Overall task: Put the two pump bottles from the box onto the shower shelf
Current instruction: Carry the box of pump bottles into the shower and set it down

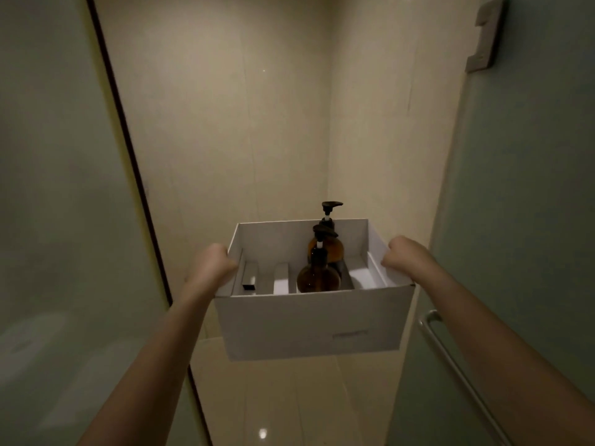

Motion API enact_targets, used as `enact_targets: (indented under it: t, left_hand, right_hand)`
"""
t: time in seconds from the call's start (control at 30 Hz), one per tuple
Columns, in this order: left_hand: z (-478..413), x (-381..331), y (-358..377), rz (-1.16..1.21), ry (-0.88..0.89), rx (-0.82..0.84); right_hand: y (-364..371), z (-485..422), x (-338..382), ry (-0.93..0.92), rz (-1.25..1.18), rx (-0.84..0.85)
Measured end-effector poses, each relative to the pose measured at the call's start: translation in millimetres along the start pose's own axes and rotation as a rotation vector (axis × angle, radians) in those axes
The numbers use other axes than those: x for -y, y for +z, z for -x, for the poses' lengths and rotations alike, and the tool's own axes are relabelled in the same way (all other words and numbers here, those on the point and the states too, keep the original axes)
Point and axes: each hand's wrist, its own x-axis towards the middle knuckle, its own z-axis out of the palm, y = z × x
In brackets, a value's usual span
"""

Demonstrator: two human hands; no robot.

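Observation:
I hold a white open-topped box [309, 323] out in front of me, above the shower floor. My left hand [211, 263] grips its left rim and my right hand [407, 255] grips its right rim. Two amber pump bottles with black pumps stand upright inside, right of the middle. The near bottle [318, 278] is in front of the far bottle [328, 247], whose pump head rises above the back wall. No shower shelf is in view.
Beige tiled walls meet in a corner ahead. A frosted glass panel with a dark edge [128, 156] stands at the left. A glass door with a metal handle bar [450, 358] and a hinge bracket [486, 37] is at the right. White cartons [281, 281] lie in the box.

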Motion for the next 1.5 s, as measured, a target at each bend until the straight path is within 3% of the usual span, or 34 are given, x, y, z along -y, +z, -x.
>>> enact_targets:
  t: [0.4, 0.97, 1.5]
  left_hand:
    - [-179, -17, 57, -0.068, -0.003, 0.012]
    - [-391, -5, 92, -0.046, -0.123, -0.066]
    - [-563, 31, 89, -0.154, -0.420, -0.266]
  right_hand:
    - [32, -181, 34, 0.024, 0.010, 0.032]
    - [84, -417, 122, -0.100, -0.004, 0.070]
    - [144, -659, 277, -0.451, -0.057, 0.159]
